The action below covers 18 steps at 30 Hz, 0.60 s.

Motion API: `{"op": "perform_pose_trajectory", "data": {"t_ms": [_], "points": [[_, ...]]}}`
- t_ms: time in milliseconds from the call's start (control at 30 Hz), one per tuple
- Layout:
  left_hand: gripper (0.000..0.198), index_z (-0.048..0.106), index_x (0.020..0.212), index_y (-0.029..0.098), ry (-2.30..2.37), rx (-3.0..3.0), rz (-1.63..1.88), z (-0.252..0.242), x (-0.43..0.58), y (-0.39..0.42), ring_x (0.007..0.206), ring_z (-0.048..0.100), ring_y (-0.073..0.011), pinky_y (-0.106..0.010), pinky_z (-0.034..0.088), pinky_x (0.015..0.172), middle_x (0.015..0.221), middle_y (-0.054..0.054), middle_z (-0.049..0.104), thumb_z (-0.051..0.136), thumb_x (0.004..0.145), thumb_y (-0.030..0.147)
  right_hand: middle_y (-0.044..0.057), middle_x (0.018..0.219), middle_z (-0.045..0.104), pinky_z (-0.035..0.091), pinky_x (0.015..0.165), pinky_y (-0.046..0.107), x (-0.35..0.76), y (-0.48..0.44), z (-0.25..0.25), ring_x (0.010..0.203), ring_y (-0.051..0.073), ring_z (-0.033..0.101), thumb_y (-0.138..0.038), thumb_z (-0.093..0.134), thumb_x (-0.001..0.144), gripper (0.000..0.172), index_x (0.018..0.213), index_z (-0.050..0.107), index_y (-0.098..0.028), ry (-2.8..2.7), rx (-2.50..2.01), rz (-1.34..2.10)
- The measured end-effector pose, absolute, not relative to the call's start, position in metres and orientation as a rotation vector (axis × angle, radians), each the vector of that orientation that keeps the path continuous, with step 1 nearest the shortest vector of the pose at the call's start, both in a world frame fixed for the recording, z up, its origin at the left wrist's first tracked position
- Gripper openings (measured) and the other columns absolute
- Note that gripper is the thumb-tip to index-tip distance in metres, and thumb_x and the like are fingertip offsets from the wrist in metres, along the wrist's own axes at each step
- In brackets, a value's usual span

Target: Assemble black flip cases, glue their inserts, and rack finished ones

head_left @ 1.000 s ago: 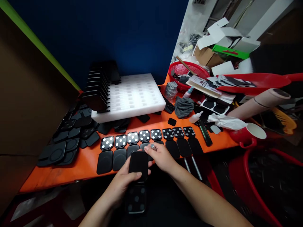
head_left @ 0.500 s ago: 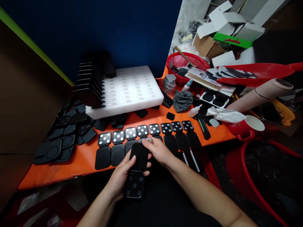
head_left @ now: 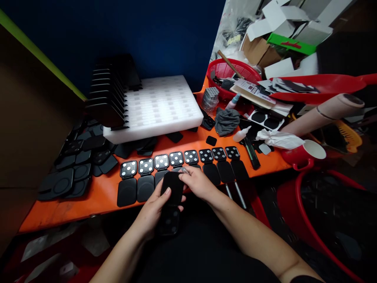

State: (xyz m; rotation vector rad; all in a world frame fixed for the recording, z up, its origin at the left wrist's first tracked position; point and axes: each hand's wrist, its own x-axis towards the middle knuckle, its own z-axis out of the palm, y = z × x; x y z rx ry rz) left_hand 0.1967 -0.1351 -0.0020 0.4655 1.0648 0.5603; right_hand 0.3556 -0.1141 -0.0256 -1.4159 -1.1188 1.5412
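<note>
Though dim, maybe nine cases [head_left: 146, 166], one held

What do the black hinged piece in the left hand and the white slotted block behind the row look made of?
Hinged piece: probably matte black plastic, dull even sheen, rigid flat panels. White block: likely foam, matte, soft-edged cut pockets.

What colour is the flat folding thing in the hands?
Black. The folding case, gripped by the left hand, shows best in the head view.
</note>
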Motion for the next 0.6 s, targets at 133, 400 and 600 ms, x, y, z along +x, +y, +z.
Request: {"op": "perform_pose_trajectory", "data": {"t_ms": [133,400,600], "points": [[0.056,0.043,0.132,0.034,0.906,0.357,0.597,0.0,0.184,-0.13,0.098,0.064,-0.0304,-0.04,0.056,0.072,0.124,-0.007,0.059,0.061,0.079,0.04,-0.008,0.05,0.04,0.028,0.041,0.017,0.36,-0.112,-0.024,0.041,0.005,0.036,-0.028,0.051,0.078,0.012,0.073,0.045,-0.019,-0.808,-1.327,1.584],[0.038,0.058,0.113,0.03,0.992,0.484,1.058,-0.009,0.183,-0.122,0.114,0.056,-0.0232,-0.036,0.044,0.097,0.118,-0.002,0.064,0.066,0.076,0.036,-0.009,0.055,0.032,0.022,0.042,0.019,0.345,-0.155,-0.021,0.046,0.005,0.027,-0.032,0.056,0.078,0.022,0.071,0.038,-0.02,-0.801,-1.293,1.634],[0.032,0.058,0.104,0.021,1.054,0.405,0.973,0.001,0.187,-0.118,0.088,0.067,-0.0259,-0.038,0.054,0.074,0.097,-0.007,0.071,0.06,0.08,0.042,-0.007,0.06,0.036,0.028,0.051,0.021,0.342,-0.197,-0.035,0.054,0.007,0.033,-0.036,0.066,0.072,0.027,0.086,0.052,-0.017,-1.034,-1.332,1.717]]}}
